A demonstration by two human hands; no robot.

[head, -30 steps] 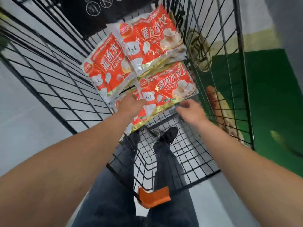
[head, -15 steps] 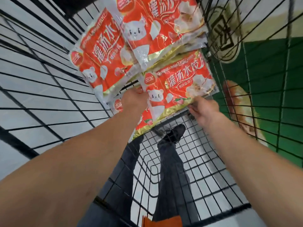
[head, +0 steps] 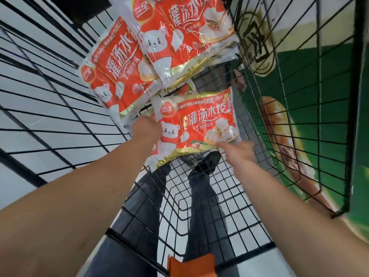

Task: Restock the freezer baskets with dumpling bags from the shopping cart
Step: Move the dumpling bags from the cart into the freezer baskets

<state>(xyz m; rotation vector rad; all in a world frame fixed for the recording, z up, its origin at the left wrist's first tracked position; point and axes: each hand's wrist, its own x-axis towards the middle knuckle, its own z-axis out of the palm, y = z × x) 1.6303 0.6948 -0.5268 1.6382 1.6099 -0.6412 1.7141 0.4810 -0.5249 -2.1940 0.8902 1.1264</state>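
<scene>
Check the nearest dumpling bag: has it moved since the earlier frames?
Yes. The nearest dumpling bag, held by both hands, has come off the stacked bags, toward the person.

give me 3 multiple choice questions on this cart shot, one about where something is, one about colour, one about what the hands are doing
1. Where does the nearest dumpling bag sit?
A. in the wire shopping cart
B. on the floor
C. on a shelf

2. What is the main colour of the dumpling bags?
A. blue
B. red-orange
C. black

3. What are the hands doing?
A. both hang idle
B. only the right hand touches a bag
C. the left hand and the right hand hold the nearest bag at opposite ends

Answers:
1. A, black cart mesh surrounds it.
2. B, red-orange fronts carry a white bear.
3. C, the left hand grips its left edge, the right hand its lower right corner.
</scene>
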